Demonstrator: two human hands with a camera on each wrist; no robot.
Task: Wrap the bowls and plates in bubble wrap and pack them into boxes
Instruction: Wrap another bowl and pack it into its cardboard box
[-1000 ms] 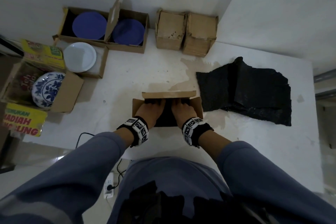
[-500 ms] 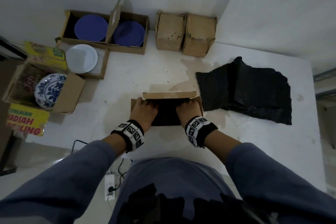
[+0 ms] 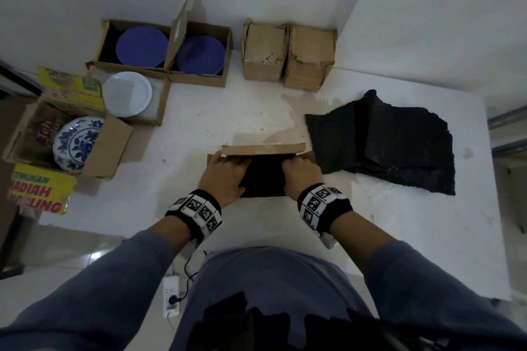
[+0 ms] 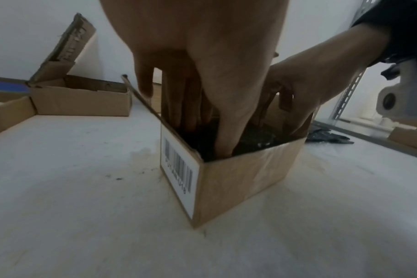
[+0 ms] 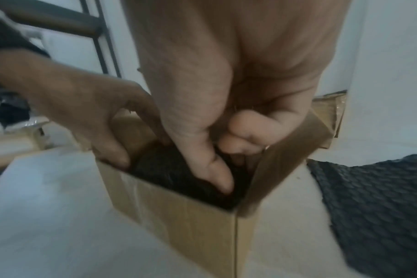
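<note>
- One black bubble-wrapped bundle (image 3: 263,177) is sitting inside the small open box (image 4: 238,180) at the near middle of the white table (image 3: 399,236); what it is wrapping is hidden.
- The left hand (image 3: 225,177) is reaching in with straight fingers pressing on the wrap.
- The right hand (image 3: 302,177) is reaching in with curled fingers, thumb on the wrap; whether it is gripping is unclear.
- Loose black bubble wrap (image 3: 385,145) is lying just right of the box.
</note>
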